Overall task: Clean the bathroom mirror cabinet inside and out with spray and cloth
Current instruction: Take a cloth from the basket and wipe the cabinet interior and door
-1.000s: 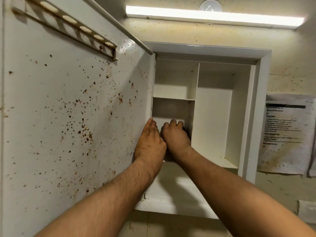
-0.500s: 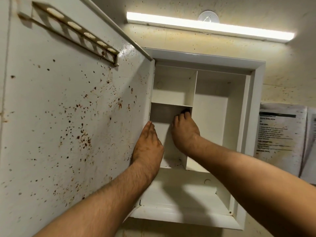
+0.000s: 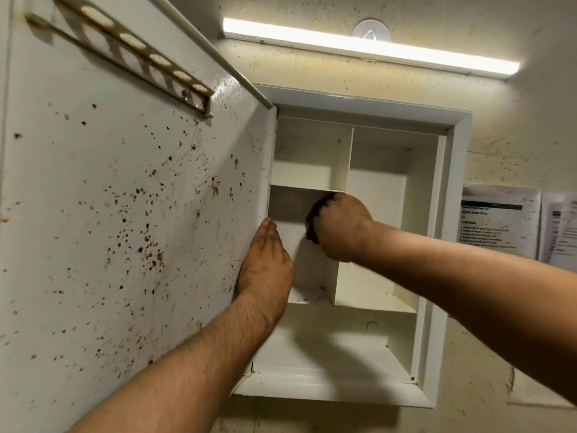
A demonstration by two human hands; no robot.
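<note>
The white wall cabinet point(image 3: 452, 214) stands open, its inner shelves bare. Its door point(image 3: 125, 214) swings out to the left, the inside face speckled with rust-brown spots. My left hand point(image 3: 265, 270) lies flat with straight fingers against the door's hinge edge. My right hand point(image 3: 340, 226) reaches into the left middle compartment just under the small shelf point(image 3: 306, 189); its fingers are curled around a dark cloth point(image 3: 313, 220), of which only a small part shows past the knuckles. No spray bottle is in view.
A rusty slotted holder rail point(image 3: 131, 60) is fixed high on the door. A lit tube lamp point(image 3: 374, 48) runs above the cabinet. Printed paper sheets point(image 3: 499, 220) hang on the stained wall to the right.
My right hand rose from the compartment's lower part to just under the small shelf, and its fingers curled round the dark cloth. My left hand stayed flat on the door edge.
</note>
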